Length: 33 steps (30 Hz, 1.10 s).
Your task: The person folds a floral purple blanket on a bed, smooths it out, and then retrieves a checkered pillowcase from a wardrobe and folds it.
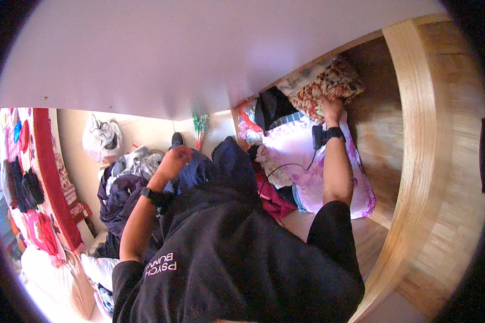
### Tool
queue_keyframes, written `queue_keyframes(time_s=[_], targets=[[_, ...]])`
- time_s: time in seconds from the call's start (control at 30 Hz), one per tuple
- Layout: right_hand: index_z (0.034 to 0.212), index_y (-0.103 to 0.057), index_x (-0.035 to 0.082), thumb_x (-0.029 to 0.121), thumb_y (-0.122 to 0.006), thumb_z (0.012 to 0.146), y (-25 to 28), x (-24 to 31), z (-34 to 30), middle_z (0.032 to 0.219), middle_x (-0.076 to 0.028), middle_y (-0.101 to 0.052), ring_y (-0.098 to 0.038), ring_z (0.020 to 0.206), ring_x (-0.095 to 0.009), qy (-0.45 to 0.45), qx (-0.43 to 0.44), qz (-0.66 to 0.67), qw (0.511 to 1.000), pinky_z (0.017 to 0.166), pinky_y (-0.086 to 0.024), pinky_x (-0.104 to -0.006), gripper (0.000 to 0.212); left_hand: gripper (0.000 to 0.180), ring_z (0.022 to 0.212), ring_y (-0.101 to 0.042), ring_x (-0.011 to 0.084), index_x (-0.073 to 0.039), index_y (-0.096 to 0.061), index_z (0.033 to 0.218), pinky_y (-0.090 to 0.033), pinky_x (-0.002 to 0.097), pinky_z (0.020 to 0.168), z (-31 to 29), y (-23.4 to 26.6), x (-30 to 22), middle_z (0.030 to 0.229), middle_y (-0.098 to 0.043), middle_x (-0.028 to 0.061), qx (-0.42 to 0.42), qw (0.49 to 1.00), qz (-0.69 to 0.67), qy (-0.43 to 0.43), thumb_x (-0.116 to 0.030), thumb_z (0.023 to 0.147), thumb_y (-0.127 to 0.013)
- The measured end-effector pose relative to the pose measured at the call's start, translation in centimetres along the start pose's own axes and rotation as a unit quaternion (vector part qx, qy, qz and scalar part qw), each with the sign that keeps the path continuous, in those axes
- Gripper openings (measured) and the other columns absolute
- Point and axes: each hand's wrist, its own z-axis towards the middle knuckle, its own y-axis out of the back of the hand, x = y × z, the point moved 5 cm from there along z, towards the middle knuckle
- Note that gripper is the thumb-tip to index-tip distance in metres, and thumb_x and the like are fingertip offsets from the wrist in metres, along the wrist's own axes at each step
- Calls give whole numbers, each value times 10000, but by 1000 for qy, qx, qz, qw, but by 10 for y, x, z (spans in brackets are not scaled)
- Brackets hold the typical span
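Note:
My right hand (332, 109) reaches into a wooden compartment and is closed on the near edge of a folded floral cloth (334, 81), patterned in red, brown and cream. Below that wrist lies a white and purple flowered fabric bundle (302, 145), and a thin dark cable crosses it from a small black device (318, 138) at my wrist. My left hand (175, 161) hovers over my dark blue trouser leg, its fingers curled in with nothing seen in them. A black cloth (275, 106) sits left of the floral one.
A light wooden edge (415, 107) bounds the compartment on the right. A large pale panel (161, 59) spans the far side. Heaped clothes (121, 196) and a white plastic bag (102, 141) are on the left. A green and red item (200, 129) lies on the tiled floor.

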Motion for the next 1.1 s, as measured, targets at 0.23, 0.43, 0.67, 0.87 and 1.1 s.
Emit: queue_keyframes(time_s=[0.23, 0.43, 0.67, 0.87, 1.1], targets=[[1135, -588, -27, 430, -754, 677, -6, -24, 3, 1143, -237, -597, -583, 1060, -332, -53, 118, 48, 990, 900, -457, -358, 668, 174, 759, -623, 201, -4, -606, 923, -489, 326, 694, 1, 27, -5, 795, -636, 129, -8, 996, 92, -20, -147, 848, -539], [1236, -537, 5, 434, -742, 682, -8, -69, 58, 1239, -237, -548, -541, 1133, -338, -18, 184, 87, 979, 942, -437, -358, 730, 175, 680, -590, 169, 27, -601, 892, -484, 314, 645, -1, 11, -14, 733, -613, 88, -37, 998, 41, 9, -117, 857, -509], [1232, -540, 14, 408, -737, 688, 16, -41, 133, 1240, -239, -544, -539, 1130, -346, 105, 70, 37, 991, 941, -439, -369, 700, 149, 701, -605, 218, 17, -594, 874, -480, 335, 671, -8, -17, -10, 741, -615, 138, -48, 997, 55, 16, -121, 846, -543], [1228, -542, 22, 385, -732, 693, 22, -49, 180, 1240, -241, -542, -538, 1127, -354, 135, 131, 19, 982, 940, -442, -379, 675, 169, 793, -608, 386, -17, -583, 859, -471, 432, 689, 3, -45, -4, 791, -619, 209, -23, 983, 180, -24, -180, 843, -546], [1224, -544, 31, 359, -728, 698, 0, -37, 177, 1240, -243, -538, -537, 1124, -363, 152, 206, 10, 967, 939, -444, -390, 646, 132, 807, -596, 407, -31, -581, 829, -468, 464, 694, 11, -60, -25, 803, -621, 208, 55, 982, 174, -48, -145, 822, -514]])
